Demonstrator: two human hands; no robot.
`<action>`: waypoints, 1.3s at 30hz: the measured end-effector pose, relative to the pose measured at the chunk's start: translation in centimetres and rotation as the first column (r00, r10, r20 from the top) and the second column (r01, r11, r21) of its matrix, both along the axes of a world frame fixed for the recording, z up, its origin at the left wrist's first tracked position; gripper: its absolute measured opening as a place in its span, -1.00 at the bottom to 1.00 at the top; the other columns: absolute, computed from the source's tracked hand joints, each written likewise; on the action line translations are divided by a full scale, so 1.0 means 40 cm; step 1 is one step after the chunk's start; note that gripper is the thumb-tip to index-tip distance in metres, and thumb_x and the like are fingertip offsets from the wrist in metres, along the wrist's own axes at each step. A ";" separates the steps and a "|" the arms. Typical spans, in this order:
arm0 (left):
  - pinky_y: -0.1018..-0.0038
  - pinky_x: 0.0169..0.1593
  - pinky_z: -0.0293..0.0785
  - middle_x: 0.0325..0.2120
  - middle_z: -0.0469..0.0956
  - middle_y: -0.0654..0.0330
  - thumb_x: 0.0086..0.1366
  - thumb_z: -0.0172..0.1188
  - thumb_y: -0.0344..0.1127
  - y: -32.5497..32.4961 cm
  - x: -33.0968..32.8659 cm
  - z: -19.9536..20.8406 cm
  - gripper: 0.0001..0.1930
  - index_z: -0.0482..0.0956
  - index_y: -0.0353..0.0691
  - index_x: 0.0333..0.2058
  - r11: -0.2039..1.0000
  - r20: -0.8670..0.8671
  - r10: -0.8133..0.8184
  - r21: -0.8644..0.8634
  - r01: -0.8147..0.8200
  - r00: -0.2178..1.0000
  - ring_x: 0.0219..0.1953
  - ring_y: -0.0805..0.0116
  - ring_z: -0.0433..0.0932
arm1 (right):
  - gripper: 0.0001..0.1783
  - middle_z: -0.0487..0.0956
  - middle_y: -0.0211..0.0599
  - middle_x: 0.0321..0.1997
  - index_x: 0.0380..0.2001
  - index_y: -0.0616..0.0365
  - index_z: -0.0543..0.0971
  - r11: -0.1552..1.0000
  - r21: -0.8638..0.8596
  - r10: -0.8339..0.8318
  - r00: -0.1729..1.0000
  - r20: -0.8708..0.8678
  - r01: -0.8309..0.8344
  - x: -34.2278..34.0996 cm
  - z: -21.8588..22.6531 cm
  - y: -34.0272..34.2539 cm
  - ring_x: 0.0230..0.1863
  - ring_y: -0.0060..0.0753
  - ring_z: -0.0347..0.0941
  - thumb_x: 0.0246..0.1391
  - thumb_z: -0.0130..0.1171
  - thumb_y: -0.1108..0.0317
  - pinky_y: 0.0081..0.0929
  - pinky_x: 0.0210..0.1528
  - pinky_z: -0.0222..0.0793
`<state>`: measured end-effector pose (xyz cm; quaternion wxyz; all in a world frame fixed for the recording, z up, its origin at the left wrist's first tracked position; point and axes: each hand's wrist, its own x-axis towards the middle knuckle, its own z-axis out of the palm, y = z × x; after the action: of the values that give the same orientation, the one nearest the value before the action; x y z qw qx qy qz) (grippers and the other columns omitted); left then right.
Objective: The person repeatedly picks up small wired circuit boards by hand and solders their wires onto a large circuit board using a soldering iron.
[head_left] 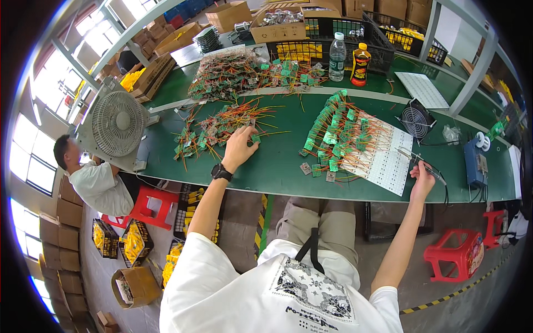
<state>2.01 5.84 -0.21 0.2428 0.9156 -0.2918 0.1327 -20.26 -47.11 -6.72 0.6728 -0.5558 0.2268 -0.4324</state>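
While the right hand (423, 178) grips a soldering iron (415, 159) centre right, head view, the left hand (240, 149) touches a green board (255, 139) mid-frame, grip unclear; bottles (337, 60) upper right, fan (117, 123) left; upper-centre carton (277, 34) holds metal parts (280, 17), lower-left basket (147, 248) yellow parts (133, 242).

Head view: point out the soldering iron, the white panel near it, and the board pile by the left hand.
Soldering iron (416, 159): head view, front of its handle.
White panel (391, 168): head view, bare lower face.
Board pile (221, 126): head view, middle of the heap.
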 end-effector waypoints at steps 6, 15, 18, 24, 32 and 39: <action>0.38 -0.30 0.44 -0.43 0.46 0.18 -0.02 0.33 -0.35 0.024 0.002 -0.035 -0.60 0.51 -0.19 -0.15 0.996 -0.153 0.089 0.027 -0.086 0.984 -0.44 0.30 0.47 | -0.78 0.57 -0.28 -0.51 -0.26 0.33 0.59 1.000 0.001 0.018 1.000 0.010 -0.019 0.001 -0.003 0.001 -0.59 -0.50 0.47 0.10 0.27 0.38 -0.62 -0.52 0.30; 0.53 -0.43 0.44 -0.47 0.56 0.14 0.17 0.28 -0.30 0.034 -0.053 -0.027 -0.81 0.60 -0.33 -0.36 0.956 -0.420 0.095 -0.215 -0.201 0.902 -0.54 0.46 0.53 | -0.80 0.57 -0.27 -0.51 -0.29 0.32 0.60 1.000 -0.021 0.014 1.000 -0.012 -0.014 -0.006 -0.003 -0.003 -0.59 -0.50 0.47 0.10 0.28 0.38 -0.62 -0.52 0.30; 0.53 -0.44 0.48 -0.46 0.62 0.17 0.21 0.28 -0.30 0.021 -0.022 -0.043 -0.79 0.61 -0.38 -0.34 0.885 -0.635 -0.017 -0.369 -0.284 0.773 -0.49 0.52 0.57 | -0.81 0.57 -0.32 -0.51 -0.28 0.29 0.61 0.999 -0.020 0.036 0.999 -0.023 -0.036 -0.004 -0.002 0.000 -0.57 -0.56 0.46 0.11 0.26 0.37 -0.64 -0.50 0.28; 0.44 -0.07 0.50 -0.12 0.57 0.08 0.23 0.26 -0.36 -0.132 0.154 0.095 -0.74 0.56 -0.41 -0.17 0.466 -0.337 -0.302 -0.868 -0.171 0.892 -0.07 0.30 0.56 | -0.82 0.58 -0.32 -0.50 -0.28 0.29 0.61 0.997 -0.072 0.025 0.999 -0.023 -0.027 -0.002 -0.004 -0.001 -0.56 -0.57 0.46 0.11 0.26 0.38 -0.65 -0.50 0.28; 0.23 -0.07 0.46 -0.24 0.52 0.01 0.10 0.22 -0.35 0.004 0.162 -0.030 -0.75 0.60 -0.23 -0.21 0.979 0.243 0.198 0.007 -0.206 0.950 -0.12 0.00 0.50 | -0.79 0.57 -0.29 -0.50 -0.29 0.32 0.60 0.999 -0.053 0.010 1.000 -0.027 -0.012 0.003 -0.012 -0.006 -0.56 -0.55 0.46 0.10 0.28 0.36 -0.63 -0.50 0.29; 0.20 -0.17 0.47 -0.28 0.54 0.09 0.15 0.21 -0.24 0.041 0.136 -0.012 -0.75 0.58 -0.22 -0.22 0.983 0.082 0.175 0.037 -0.178 0.981 -0.22 0.04 0.53 | -0.78 0.57 -0.31 -0.50 -0.28 0.31 0.60 0.998 -0.061 0.000 0.999 -0.050 -0.004 -0.005 -0.007 -0.006 -0.57 -0.55 0.47 0.10 0.28 0.36 -0.64 -0.52 0.28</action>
<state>7.46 7.47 -0.71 0.1984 0.9370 -0.2216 0.1831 -20.44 -47.35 -7.00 0.6500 -0.5871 0.2297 -0.4244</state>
